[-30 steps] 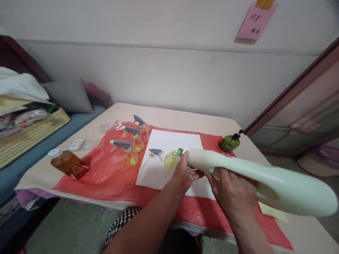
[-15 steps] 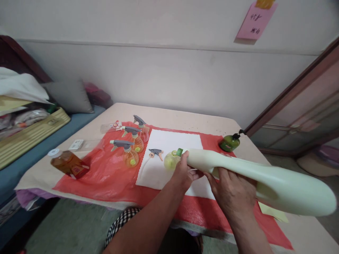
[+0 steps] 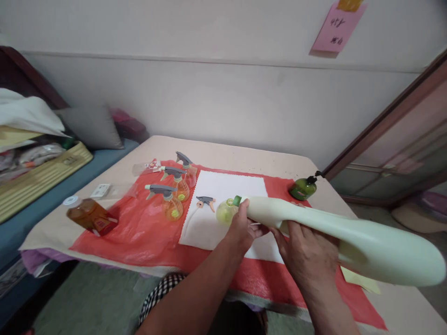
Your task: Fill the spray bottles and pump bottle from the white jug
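A large pale green jug with a handle [image 3: 380, 242] lies tilted almost level, its narrow end pointing left. My right hand [image 3: 309, 246] is closed around its handle. My left hand [image 3: 242, 228] holds the narrow end from below, its thumb up along the side. A small green piece [image 3: 237, 200] shows at that end, right by the neck of a round, see-through spray bottle body [image 3: 225, 211] with yellowish contents. That bottle stands on a white sheet [image 3: 230, 181], partly behind my left hand. To its left lies a loose grey spray head [image 3: 205, 201] with a tube.
Several spray bottles with grey trigger heads [image 3: 172, 207] stand left on the red cloth [image 3: 139, 237]. An amber liquid bottle [image 3: 89, 215] leans at far left. A green pump bottle [image 3: 303, 188] sits back right, and yellow paper [image 3: 359, 280] lies under the jug. A wall closes the back.
Almost nothing differs. Both hands and the tilted jug keep their places, with the jug's wide end shifted very slightly to the right.
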The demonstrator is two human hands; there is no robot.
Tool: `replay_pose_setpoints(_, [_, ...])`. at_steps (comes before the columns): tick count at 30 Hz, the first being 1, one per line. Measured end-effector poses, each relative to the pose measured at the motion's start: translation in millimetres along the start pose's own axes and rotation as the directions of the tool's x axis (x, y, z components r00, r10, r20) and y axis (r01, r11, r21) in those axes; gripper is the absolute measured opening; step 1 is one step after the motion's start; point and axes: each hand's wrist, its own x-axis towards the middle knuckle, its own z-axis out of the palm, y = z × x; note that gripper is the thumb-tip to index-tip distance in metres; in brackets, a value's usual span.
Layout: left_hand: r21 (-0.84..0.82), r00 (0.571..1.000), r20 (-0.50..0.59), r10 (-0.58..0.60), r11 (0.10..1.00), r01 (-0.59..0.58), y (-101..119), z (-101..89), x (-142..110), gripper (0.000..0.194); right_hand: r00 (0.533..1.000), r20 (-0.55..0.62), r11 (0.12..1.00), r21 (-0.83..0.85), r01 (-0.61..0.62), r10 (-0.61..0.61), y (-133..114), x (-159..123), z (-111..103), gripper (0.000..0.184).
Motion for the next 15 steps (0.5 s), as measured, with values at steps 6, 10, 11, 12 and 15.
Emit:
replay_pose_setpoints(6, [-0.009, 1.0, 0.006, 0.001, 1.0, -0.001, -1.1, -1.1, 1.1, 0.042, 1.0, 0.011, 1.0, 0.018, -0.005, 0.005, -0.1, 0.5, -0.5, 0.035])
replay_pose_setpoints(10, [-0.008, 1.0, -0.005, -0.003, 1.0, 0.003, -1.4, -1.4, 1.2, 0.04, 1.0, 0.005, 1.0, 0.025, -0.001, 0.001, 0.0, 1.0, -1.5, 0.035])
replay_pose_setpoints(11, [-0.009, 1.0, -0.003, -0.003, 1.0, 0.003, -1.5, -1.4, 1.3, 0.04, 1.0, 0.0, 1.0, 0.026, 0.002, -0.002, 0.1, 1.0, -1.5, 0.034])
replay_pose_setpoints(12, [-0.011, 1.0, 0.0, -0.002, 1.0, 0.002, -1.5, -1.4, 1.5, 0.04, 1.0, -0.006, 1.0, 0.025, 0.001, -0.001, 0.2, 1.0, -1.5, 0.034])
replay_pose_setpoints(15, [-0.015, 1.0, 0.011, 0.002, 1.0, -0.001, -1.9, -1.6, 2.7, 0.041, 1.0, -0.018, 1.0, 0.009, 0.006, -0.006, 0.8, 1.2, -1.0, 0.035])
